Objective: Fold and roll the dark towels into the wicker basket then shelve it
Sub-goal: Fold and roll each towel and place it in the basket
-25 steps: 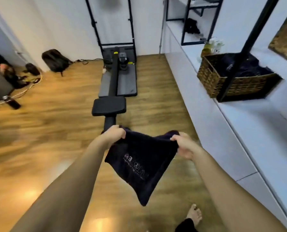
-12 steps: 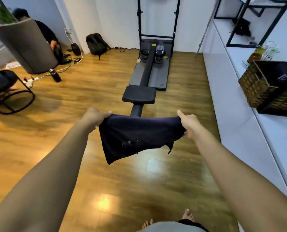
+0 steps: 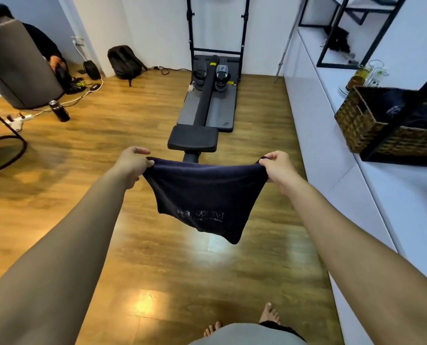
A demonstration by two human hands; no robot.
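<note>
Dark towel (image 3: 202,200) held stretched in the air above the wooden floor (image 3: 108,150), at frame centre. Left hand (image 3: 131,165) pinches its upper corner at 9 o'clock of the cloth; right hand (image 3: 278,168) pinches the opposite corner at 3 o'clock. Wicker basket (image 3: 366,125), containing dark cloth, stands on the white counter (image 3: 394,195) at 2 o'clock, well apart from the towel.

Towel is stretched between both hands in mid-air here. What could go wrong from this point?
The towel hangs from two corner pinches only, left hand and right hand; if either grip slips, it may drop to the floor. With no surface beneath, a mid-air fold could come out uneven. The basket already holds dark cloth, so room may be tight.
</note>
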